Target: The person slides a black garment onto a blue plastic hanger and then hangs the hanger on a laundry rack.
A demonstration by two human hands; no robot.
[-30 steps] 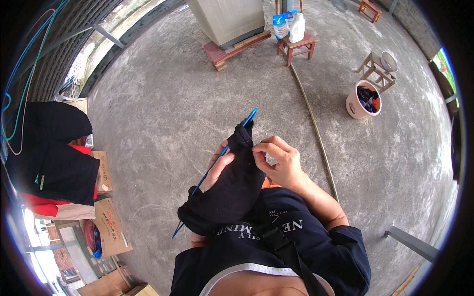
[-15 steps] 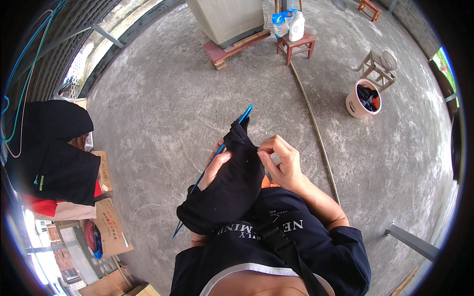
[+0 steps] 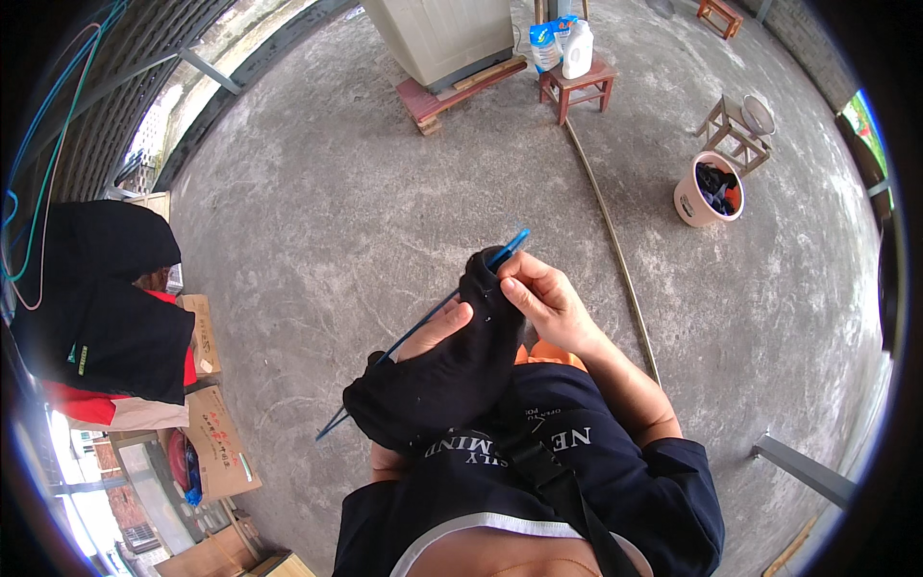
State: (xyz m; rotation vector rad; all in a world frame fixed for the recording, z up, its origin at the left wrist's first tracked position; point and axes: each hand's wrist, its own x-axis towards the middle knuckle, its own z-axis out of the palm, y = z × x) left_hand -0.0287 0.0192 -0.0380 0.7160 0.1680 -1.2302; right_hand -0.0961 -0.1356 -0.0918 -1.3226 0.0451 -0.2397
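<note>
A black garment point(image 3: 433, 389) hangs bunched in front of my body, its kind hard to make out. Through and alongside it runs a thin blue clothes hanger point(image 3: 511, 247), one end poking out past the garment's upper edge and the other showing at the lower left. My left hand point(image 3: 440, 330) is closed on the garment and the hanger, with part of its fingers hidden behind the cloth. At the upper edge, beside the hanger's protruding end, the fingertips of my right hand point(image 3: 550, 303) pinch the cloth.
Black clothes point(image 3: 115, 317) hang at the left above cardboard boxes point(image 3: 219, 442). A pink bucket of dark laundry point(image 3: 687, 204) stands by a wooden stool point(image 3: 735, 135) at right. Ahead are a washing machine point(image 3: 447, 38) and a red stool point(image 3: 586, 79) bearing a white bottle point(image 3: 578, 50). A pole point(image 3: 608, 216) crosses the floor.
The hanger's upper end has swung right and nearer to me, and its lower end has shifted left. My right hand has moved closer in, to the garment's upper edge.
</note>
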